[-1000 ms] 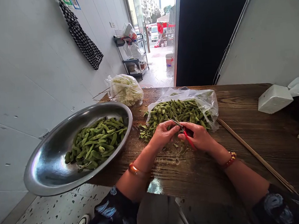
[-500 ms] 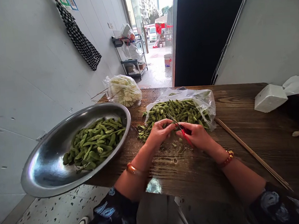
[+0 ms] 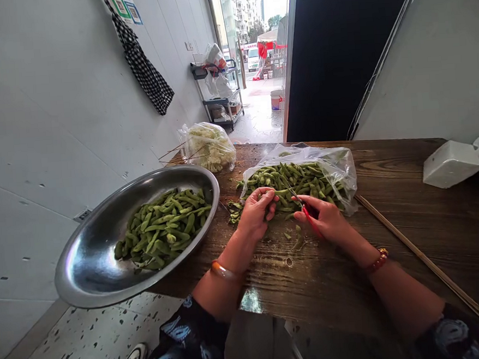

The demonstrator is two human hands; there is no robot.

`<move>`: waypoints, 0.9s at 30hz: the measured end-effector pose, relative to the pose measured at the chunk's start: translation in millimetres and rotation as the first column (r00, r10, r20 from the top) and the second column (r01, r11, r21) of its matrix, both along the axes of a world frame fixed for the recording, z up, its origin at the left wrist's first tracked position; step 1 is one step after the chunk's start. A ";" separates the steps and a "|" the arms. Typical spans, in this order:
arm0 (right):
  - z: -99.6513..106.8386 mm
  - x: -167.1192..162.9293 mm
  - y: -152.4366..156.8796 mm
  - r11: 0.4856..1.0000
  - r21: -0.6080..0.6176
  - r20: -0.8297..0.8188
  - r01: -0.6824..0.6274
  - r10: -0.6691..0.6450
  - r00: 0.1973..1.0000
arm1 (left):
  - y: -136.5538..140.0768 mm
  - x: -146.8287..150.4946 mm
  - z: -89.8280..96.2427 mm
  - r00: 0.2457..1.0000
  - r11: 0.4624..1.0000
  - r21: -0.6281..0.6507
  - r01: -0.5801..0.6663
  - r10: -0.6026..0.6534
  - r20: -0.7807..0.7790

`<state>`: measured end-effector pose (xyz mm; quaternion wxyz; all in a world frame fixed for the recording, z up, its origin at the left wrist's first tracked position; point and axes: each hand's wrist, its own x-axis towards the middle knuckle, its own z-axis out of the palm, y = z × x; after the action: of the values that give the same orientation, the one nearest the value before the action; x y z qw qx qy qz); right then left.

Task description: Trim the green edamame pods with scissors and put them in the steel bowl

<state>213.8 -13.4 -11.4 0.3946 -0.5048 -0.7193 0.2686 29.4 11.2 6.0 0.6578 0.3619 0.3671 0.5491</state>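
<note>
Between thumb and fingers, my left hand (image 3: 258, 212) pinches a green edamame pod (image 3: 282, 192) that points to the right. My right hand (image 3: 323, 217) is closed around the red-handled scissors (image 3: 311, 218), whose blades reach up beside the pod's end. Behind both hands lies a clear plastic bag (image 3: 337, 164) spread open, with a heap of edamame pods (image 3: 300, 172) in it. Small trimmings (image 3: 296, 238) are scattered on the wood below my hands. To the left, a large steel bowl (image 3: 93, 266) holds many more pods (image 3: 165, 228).
Wooden skewers (image 3: 417, 252) lie slantwise on the table (image 3: 387, 174) to the right. A bag of cauliflower (image 3: 210, 146) sits at the back left, with thin sticks beside it. At the far right is a white box (image 3: 449, 165). A trolley (image 3: 221, 96) stands by the doorway.
My hands have drawn slightly apart, and the pod now shows between them, with the scissors' blades off to its right. The whole view has shifted a little to the left.
</note>
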 end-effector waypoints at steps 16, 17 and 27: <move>2.0 0.6 -0.4 1.000 -0.012 0.016 0.014 -0.014 1.000 | -3.2 4.9 0.8 0.998 0.999 0.016 0.040 -0.039 -0.044; 1.1 0.5 -0.2 1.000 -0.012 0.022 0.008 -0.008 1.000 | -2.8 4.8 0.8 0.999 0.999 0.019 0.032 -0.032 -0.045; 9.2 9.1 2.3 1.000 0.023 -0.025 0.016 -0.015 1.000 | 3.2 1.5 -1.2 0.998 0.998 0.025 0.049 -0.048 -0.036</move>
<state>222.9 -11.1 -2.2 0.4114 -0.5023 -0.7135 0.2634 30.9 14.4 4.8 0.6599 0.3886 0.3626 0.5311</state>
